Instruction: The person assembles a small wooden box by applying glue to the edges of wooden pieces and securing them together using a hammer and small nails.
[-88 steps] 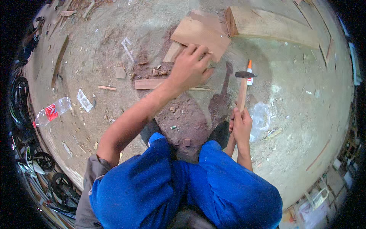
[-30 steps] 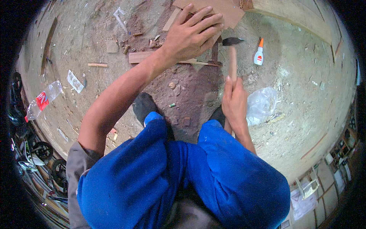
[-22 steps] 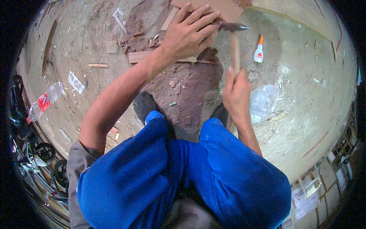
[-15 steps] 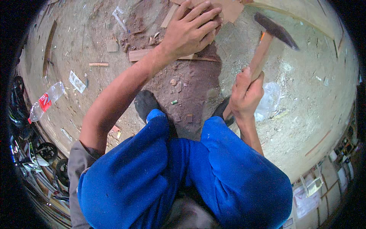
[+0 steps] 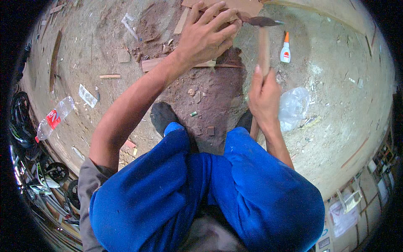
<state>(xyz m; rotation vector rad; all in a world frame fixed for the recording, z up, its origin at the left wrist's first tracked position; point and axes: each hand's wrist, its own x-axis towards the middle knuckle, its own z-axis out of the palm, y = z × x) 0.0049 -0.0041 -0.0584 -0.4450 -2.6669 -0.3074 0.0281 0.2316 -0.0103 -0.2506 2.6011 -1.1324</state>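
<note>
My left hand (image 5: 208,37) lies over the brown wooden board (image 5: 250,6) near the top, fingers stretched and spread; what is under its palm is hidden. In my right hand (image 5: 264,94) is a hammer (image 5: 263,49) with a wooden handle, gripped partway along. Its dark metal head is level with the board's right edge, close to my left fingertips; whether it touches the board I cannot tell. Right of the hammer lies a small white glue bottle (image 5: 285,55) with an orange cap. A wood strip (image 5: 152,64) lies just below my left hand.
Crumpled clear plastic (image 5: 294,108) lies right of my right hand. A plastic bottle with a red label (image 5: 53,119) and a clear wrapper (image 5: 87,95) are on the dirt floor (image 5: 336,105) at left. Bicycle-like parts (image 5: 44,176) line the lower left; a white plastic item (image 5: 352,201) is lower right.
The hammer has swung left and toward the board, its head now beside my left fingertips. The glue bottle, mostly hidden before, now shows. My left hand stays nearly still.
</note>
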